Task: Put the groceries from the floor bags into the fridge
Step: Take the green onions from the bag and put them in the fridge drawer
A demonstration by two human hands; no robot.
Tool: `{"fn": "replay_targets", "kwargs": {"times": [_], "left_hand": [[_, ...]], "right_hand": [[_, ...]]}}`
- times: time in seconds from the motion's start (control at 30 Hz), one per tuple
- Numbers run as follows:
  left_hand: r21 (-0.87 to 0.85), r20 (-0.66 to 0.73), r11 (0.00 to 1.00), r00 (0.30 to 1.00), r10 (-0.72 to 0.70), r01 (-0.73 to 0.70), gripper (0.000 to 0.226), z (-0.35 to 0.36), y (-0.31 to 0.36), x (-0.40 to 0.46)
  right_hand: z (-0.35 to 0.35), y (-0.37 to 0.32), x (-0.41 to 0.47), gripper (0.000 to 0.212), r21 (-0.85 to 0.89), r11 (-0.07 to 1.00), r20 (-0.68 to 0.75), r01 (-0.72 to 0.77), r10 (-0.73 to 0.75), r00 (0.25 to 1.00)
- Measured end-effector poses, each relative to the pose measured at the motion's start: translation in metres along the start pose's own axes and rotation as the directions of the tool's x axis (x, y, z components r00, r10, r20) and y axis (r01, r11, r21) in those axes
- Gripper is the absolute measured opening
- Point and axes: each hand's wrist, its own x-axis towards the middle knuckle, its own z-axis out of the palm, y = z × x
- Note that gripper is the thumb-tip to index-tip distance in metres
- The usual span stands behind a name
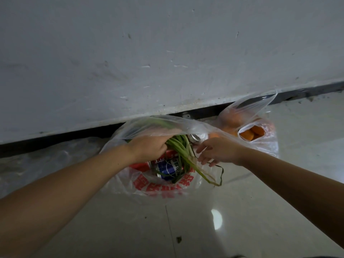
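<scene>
Already the left hand point(149, 148) grips the spring onions point(183, 155), their long stalks trailing toward the open, empty right hand point(217, 152) just beside them.

Two plastic bags sit mid-frame: a red-printed bag point(160, 187) and a clear bag point(260, 127) of oranges, too bunched to count. One bunch of green onions point(183, 151). Two cans: a blue can point(170, 167), a silver-topped can point(197, 138). Two hands: left hand point(149, 148), right hand point(219, 150).

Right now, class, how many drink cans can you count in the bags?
2, maybe more hidden. A blue can lies low in the printed bag under the green onions. A silver can top shows behind, between both hands.
</scene>
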Motion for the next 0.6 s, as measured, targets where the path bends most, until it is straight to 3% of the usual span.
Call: {"fn": "replay_targets", "kwargs": {"times": [0.1, 0.2, 0.3, 0.37, 0.43, 0.53, 0.6], "left_hand": [[-0.185, -0.093, 0.982, 0.994, -0.052, 0.034, 0.034, -0.018, 0.001, -0.001], [-0.260, -0.195, 0.965, 0.977, -0.092, 0.039, 0.008, -0.043, -0.005, -0.003], [-0.285, -0.317, 0.959, 0.942, -0.105, 0.010, 0.016, -0.064, -0.009, -0.013], [-0.328, -0.386, 0.945, 0.914, -0.129, -0.005, 0.014, -0.071, -0.009, -0.021], [-0.427, -0.424, 0.904, 0.883, -0.202, 0.001, 0.009, -0.075, -0.007, -0.027], [-0.607, -0.385, 0.794, 0.875, -0.292, -0.002, 0.015, -0.077, -0.006, -0.032], [-0.700, -0.334, 0.714, 0.892, -0.304, -0.019, 0.013, -0.077, -0.005, -0.035]], "right_hand": [[-0.005, -0.002, -0.001, 0.021, -0.147, 0.987, -0.136, 0.066, -0.086, 0.987], [-0.013, -0.009, -0.001, 0.023, -0.346, 0.925, -0.324, 0.159, -0.277, 0.905], [-0.015, -0.026, -0.001, 0.022, -0.502, 0.833, -0.361, 0.234, -0.448, 0.818], [-0.012, -0.034, 0.004, 0.026, -0.567, 0.799, -0.318, 0.200, -0.436, 0.842], [-0.008, -0.040, 0.012, 0.027, -0.617, 0.779, -0.243, 0.112, -0.324, 0.914], [0.005, -0.042, 0.021, 0.022, -0.379, 0.923, -0.088, 0.068, -0.109, 0.990], [0.014, -0.042, 0.026, 0.022, -0.392, 0.912, -0.108, 0.120, -0.175, 0.979]]}}
